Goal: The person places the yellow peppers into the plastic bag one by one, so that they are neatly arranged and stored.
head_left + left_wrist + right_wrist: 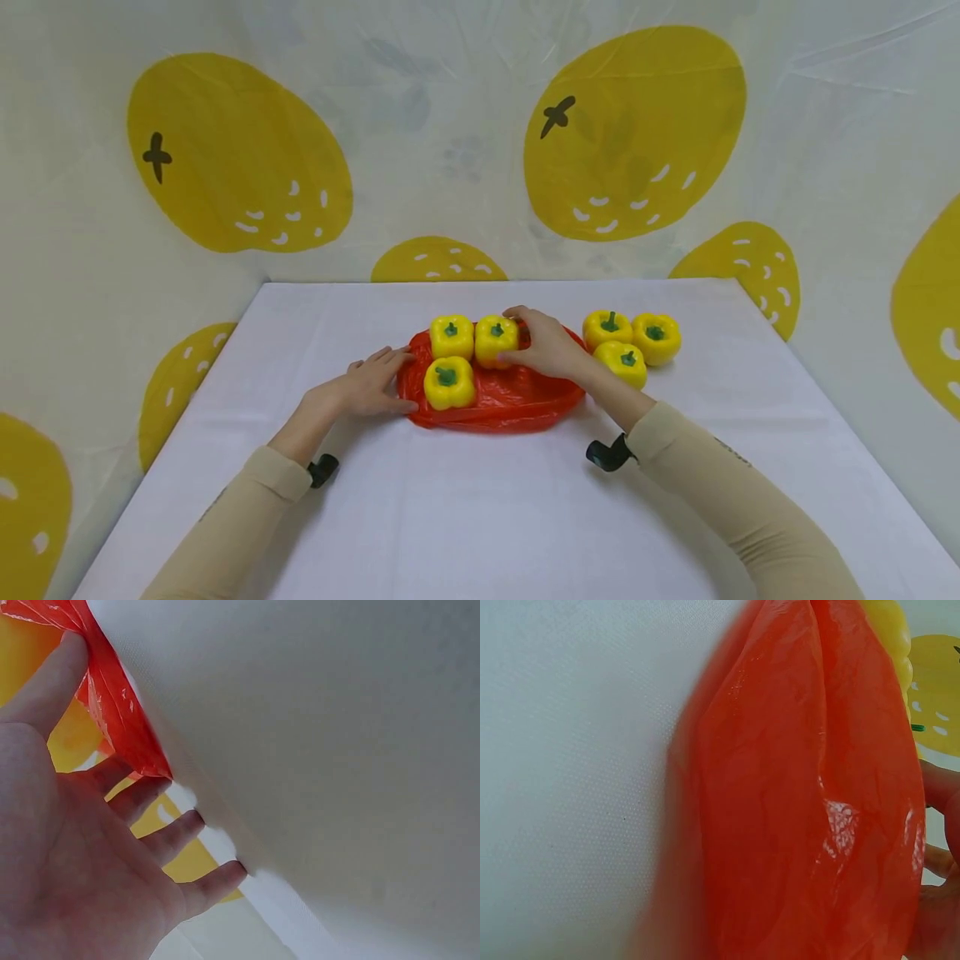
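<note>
A red plastic bag (517,412) lies spread on the table, with three yellow bell peppers on its left part. My right hand (553,346) holds the rear right bell pepper (491,343) of these between thumb and fingers. Beside it sit a rear left bell pepper (452,340) and a front bell pepper (450,392). At the bag's left edge, my left hand (366,387) has its fingers spread. In the left wrist view, the thumb and fingers of the left hand (97,847) touch the red plastic. The bag's wall (810,795) hides much of the right wrist view.
To the right of the bag stand three more yellow bell peppers: one at the back (606,327), one at the right (657,342) and one in front (622,365). A white cloth covers the table (465,517). Behind it hangs a fruit-print curtain (442,125).
</note>
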The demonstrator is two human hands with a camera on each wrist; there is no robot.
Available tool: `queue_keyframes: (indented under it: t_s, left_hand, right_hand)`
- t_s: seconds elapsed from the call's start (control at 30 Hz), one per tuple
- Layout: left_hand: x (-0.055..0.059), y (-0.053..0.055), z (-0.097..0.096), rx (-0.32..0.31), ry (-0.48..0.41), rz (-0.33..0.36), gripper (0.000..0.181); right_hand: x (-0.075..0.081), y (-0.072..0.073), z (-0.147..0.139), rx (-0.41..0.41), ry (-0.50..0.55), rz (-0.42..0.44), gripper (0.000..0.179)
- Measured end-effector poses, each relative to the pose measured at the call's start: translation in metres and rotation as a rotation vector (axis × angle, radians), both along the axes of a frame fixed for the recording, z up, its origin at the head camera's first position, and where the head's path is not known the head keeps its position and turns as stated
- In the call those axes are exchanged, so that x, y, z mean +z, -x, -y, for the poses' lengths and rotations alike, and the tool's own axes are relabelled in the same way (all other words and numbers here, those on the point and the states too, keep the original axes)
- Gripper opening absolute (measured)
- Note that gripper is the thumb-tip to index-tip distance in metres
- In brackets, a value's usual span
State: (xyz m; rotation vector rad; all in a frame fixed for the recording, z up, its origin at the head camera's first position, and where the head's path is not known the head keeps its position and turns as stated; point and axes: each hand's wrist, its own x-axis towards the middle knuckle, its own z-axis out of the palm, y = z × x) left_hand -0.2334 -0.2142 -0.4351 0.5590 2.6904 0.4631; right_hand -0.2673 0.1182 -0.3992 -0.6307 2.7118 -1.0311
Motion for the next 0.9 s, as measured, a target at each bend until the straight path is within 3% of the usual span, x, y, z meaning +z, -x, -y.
queue_keyframes:
  t_s: [0.27, 0.6, 0.9]
  left_hand:
    - [-0.002, 0.001, 0.000, 0.003, 0.013, 0.006, 0.092]
    - [-0.001, 0.001, -0.001, 0.002, 0.021, 0.010, 0.092]
    - [-0.003, 0.001, 0.001, -0.007, 0.014, 0.004, 0.092]
  right_hand:
    - [0.003, 0.000, -0.009, -0.020, 0.007, -0.008, 0.078]
    - [0.029, -0.005, -0.034, -0.049, 0.036, 0.015, 0.068]
    - [0.040, -0.009, -0.064, -0.081, 0.053, 0.000, 0.060]
